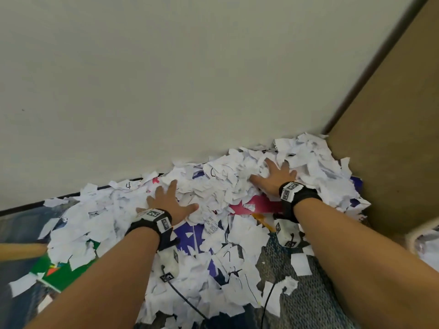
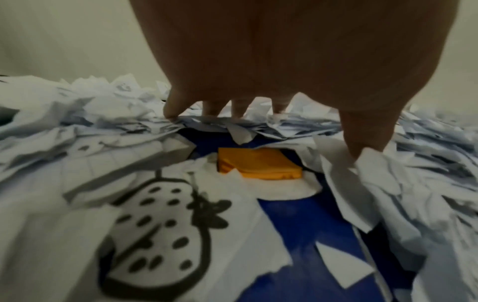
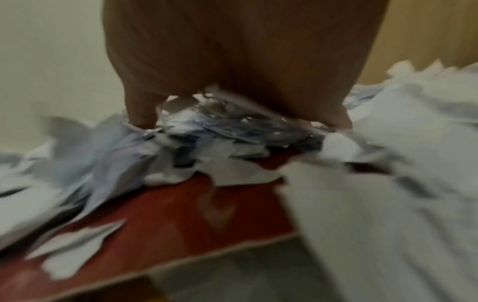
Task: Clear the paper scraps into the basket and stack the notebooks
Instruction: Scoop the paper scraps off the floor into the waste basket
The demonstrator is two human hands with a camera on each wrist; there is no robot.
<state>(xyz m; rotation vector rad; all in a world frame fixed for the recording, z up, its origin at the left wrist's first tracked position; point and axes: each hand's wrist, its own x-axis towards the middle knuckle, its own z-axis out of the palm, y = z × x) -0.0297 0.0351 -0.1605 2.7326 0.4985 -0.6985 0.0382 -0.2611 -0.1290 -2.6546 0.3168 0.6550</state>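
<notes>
- Your left hand (image 1: 166,203) lies flat on the paper scraps (image 1: 221,186) with its fingers spread wide and holds nothing.
- Your right hand (image 1: 275,174) is farther away and more to the right. Its fingers are spread too, and the tips dig into the tall part of the pile by the wall (image 1: 166,79).
- Your two hands are well apart.
- The scraps cover the floor from the near middle up to the far right corner, where the wall meets a brown board (image 1: 392,138).
- A green notebook (image 1: 61,269) peeks out at the near left, half under scraps.
- A blue and white notebook (image 1: 190,236) lies just near your left wrist.
- A pink notebook (image 1: 256,205) lies under the scraps, right by your right wrist.
- In the left wrist view you can see an orange thing (image 2: 258,165) on a blue cover under your palm. I cannot tell what it is.
- The rim of a basket (image 1: 425,229) shows at the right edge, with some paper inside.
- A wooden stick (image 1: 21,250) pokes in at the near left.
- Grey carpet (image 1: 280,262) shows between the scraps near your right arm.
</notes>
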